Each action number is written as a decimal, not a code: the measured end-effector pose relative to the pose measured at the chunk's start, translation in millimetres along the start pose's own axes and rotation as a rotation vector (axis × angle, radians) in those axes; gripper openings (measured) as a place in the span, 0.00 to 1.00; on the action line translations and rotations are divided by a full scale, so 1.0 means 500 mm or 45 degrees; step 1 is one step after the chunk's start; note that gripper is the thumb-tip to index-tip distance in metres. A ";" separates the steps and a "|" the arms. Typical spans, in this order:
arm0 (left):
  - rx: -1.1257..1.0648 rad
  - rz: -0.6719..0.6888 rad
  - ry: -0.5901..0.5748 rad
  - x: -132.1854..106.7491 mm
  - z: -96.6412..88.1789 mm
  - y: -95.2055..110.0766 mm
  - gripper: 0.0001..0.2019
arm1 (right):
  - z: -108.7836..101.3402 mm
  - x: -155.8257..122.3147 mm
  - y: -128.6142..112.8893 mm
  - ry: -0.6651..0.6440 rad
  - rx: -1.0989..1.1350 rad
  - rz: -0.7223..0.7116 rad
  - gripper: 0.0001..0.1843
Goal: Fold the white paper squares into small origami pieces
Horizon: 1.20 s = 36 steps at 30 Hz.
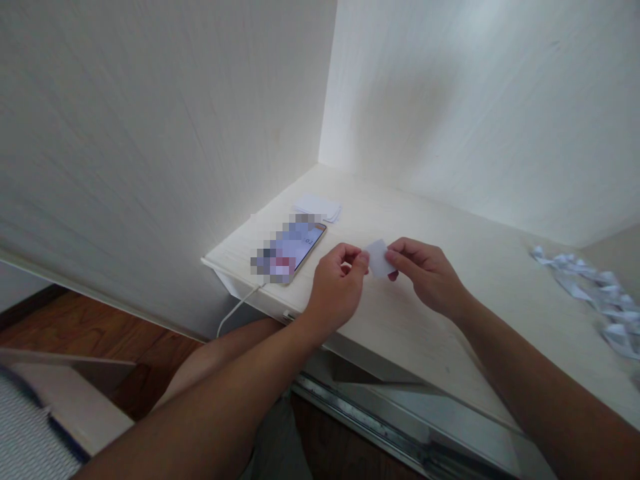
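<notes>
Paper square: small, thin white sheet (379, 259), held above the white wood-grain desktop (415, 333), between both hands
Left hand (340, 277): thumb and fingertips pinched on its left edge
Right hand (423, 267): pinched on its right side, probably so opposite grips steady it
Flat white paper sheets (317, 205): far left, seemingly within reach
Slim lit-screen phone (306, 248): left, by the near edge, likely letting its thin white cable (239, 309) hang over
Folded white paper pieces (570, 277): far right, perhaps grouped apart from flat sheets

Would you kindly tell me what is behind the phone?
White papers lie on the desk beyond the phone; pixelation covers part of their near edge, so I cannot tell whether they touch.
</notes>
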<state>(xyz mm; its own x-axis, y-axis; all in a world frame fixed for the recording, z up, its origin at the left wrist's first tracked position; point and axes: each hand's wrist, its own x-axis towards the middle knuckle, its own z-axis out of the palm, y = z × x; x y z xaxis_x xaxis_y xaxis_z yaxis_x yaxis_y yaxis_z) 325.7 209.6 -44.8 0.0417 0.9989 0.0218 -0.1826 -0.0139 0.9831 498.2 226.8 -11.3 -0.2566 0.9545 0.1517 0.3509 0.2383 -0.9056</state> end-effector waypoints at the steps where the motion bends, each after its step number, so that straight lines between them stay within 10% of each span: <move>1: -0.003 -0.010 -0.002 0.000 0.000 0.000 0.09 | 0.000 0.000 0.001 0.003 0.002 0.004 0.20; 21: -0.171 -0.098 -0.269 0.045 -0.007 -0.002 0.11 | 0.005 -0.007 0.066 0.048 0.462 0.225 0.22; 36: -0.038 0.004 -0.553 0.026 -0.004 0.018 0.09 | -0.032 -0.038 0.050 -0.250 0.606 0.226 0.26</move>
<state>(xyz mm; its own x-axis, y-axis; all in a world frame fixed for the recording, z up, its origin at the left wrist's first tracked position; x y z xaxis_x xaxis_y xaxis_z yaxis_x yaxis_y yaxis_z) 322.4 222.5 -36.2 0.4493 0.8871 0.1056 -0.2111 -0.0094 0.9774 526.0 217.6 -30.4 -0.4095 0.9106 -0.0557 -0.0304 -0.0746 -0.9967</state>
